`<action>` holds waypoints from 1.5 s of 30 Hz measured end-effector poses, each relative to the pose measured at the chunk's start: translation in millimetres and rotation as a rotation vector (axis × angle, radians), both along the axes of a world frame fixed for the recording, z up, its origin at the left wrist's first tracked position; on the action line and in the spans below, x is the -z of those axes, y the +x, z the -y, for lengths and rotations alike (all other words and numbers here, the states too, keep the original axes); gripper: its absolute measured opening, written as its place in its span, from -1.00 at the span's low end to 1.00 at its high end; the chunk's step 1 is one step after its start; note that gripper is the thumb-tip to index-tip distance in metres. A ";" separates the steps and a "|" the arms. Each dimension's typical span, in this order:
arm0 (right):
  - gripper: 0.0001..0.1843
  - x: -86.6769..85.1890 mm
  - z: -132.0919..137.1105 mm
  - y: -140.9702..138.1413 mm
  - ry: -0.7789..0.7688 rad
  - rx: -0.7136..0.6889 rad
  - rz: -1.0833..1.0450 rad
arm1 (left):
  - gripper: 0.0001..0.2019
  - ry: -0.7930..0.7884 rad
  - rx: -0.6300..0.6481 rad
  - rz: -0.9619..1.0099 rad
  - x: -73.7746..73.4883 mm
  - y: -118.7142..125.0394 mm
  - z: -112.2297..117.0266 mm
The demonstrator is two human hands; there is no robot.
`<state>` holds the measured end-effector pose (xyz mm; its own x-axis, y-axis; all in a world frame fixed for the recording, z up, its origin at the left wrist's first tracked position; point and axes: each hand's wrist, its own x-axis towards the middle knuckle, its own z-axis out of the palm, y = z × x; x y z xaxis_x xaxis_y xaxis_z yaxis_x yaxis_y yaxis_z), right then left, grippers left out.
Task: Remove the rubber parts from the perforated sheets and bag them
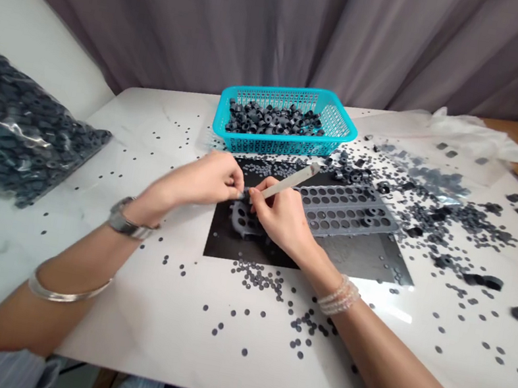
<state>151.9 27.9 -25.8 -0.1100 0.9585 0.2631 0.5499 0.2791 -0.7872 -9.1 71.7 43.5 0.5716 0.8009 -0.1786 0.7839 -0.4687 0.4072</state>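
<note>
My left hand (206,179) is closed, its fingertips pinching the edge of a dark grey rubber sheet (240,219) with round holes that lies on a black mat (358,258). My right hand (280,216) is closed around a pale flat stick tool (291,182) held like a pen, its lower end at the sheet just beside my left fingertips. A longer perforated grey strip (347,208) lies on the mat to the right of my hands. Small black punched discs (264,280) are scattered in front of the mat.
A turquoise basket (337,117) of black rubber rings stands behind the mat. A clear bag of rings (5,122) lies at the left. More rings, scraps (440,216) and crumpled plastic (461,129) cover the right side of the white table (140,327). A curtain hangs behind.
</note>
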 end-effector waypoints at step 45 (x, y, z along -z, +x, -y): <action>-0.74 9.8 -14.0 1.7 -0.033 0.013 -0.144 | -0.86 -0.103 -0.239 0.290 -0.2 -3.0 -7.6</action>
